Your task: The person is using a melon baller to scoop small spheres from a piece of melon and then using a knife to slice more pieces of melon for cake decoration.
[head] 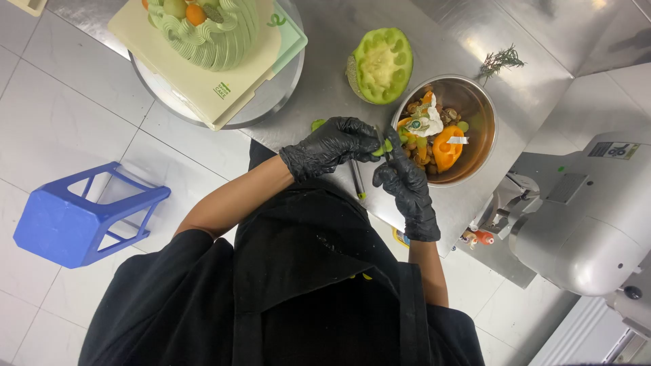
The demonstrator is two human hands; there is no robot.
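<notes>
Both my hands wear black gloves and meet over the edge of a steel counter (pixel 352 41). My left hand (pixel 330 146) pinches a small green piece of fruit (pixel 383 147). My right hand (pixel 407 190) grips a thin knife whose blade reaches the green piece. Just beyond them stands a steel bowl (pixel 483 122) holding fruit scraps, orange peel and bits of white paper. A slim metal tool (pixel 357 179) lies on the counter below my hands. Another green bit (pixel 317 125) rests beside my left hand.
A hollowed green melon half (pixel 381 64) lies behind the bowl. A green-frosted cake (pixel 210 30) on a cream board sits on a turntable at the back left. A rosemary sprig (pixel 500 62) lies far right. A blue stool (pixel 85 213) stands on the floor; a grey stand mixer (pixel 586 230) is at right.
</notes>
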